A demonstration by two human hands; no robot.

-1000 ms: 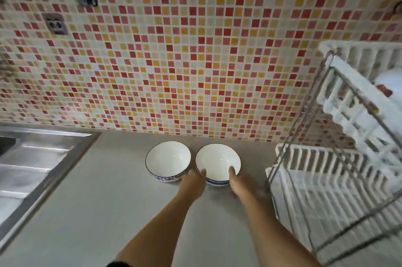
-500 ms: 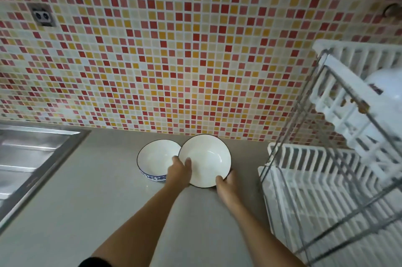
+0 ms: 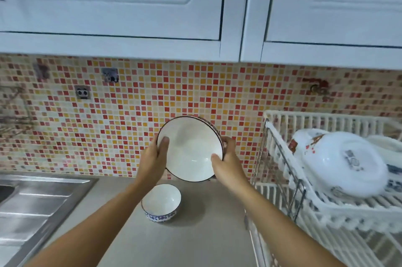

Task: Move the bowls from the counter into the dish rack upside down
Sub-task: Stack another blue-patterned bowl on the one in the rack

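A white bowl with a dark rim is held up in the air, tilted so its inside faces me. My left hand grips its left edge and my right hand grips its right edge. Below it, a second white bowl with a blue pattern stands upright on the grey counter. The white two-tier dish rack stands to the right, with a large white bowl lying upside down on its upper tier.
A steel sink and drainboard lie at the left. White wall cupboards hang overhead above the mosaic tile wall. A socket is set in the tiles.
Both hands have lifted the right-hand bowl off the counter and raised it in front of the tiles. The view has tilted upward, showing the cupboards.
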